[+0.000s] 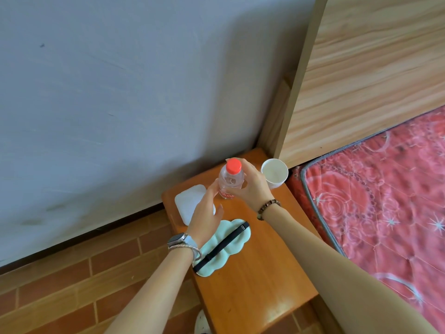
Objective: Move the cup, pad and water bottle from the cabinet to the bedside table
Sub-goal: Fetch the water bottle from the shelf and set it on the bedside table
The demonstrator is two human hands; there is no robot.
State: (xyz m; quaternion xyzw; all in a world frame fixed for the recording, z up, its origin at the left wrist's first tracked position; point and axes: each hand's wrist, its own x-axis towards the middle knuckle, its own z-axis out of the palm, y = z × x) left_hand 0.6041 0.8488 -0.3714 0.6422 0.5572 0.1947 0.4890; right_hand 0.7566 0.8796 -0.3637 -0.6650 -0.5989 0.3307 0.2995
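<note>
Right grip (250, 186) around upright water bottle (230, 179)

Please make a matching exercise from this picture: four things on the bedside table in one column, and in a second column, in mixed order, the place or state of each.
Things:
1. water bottle
2. cup
3. white pad
4. mint eye mask

Places or states:
A. at the table's back corner, next to the bed
B. lying nearest the camera, black strap across it
C. upright, held by the right hand
D. flat near the wall, partly hidden by the left hand

Pairs: 1-C, 2-A, 3-D, 4-B
</note>
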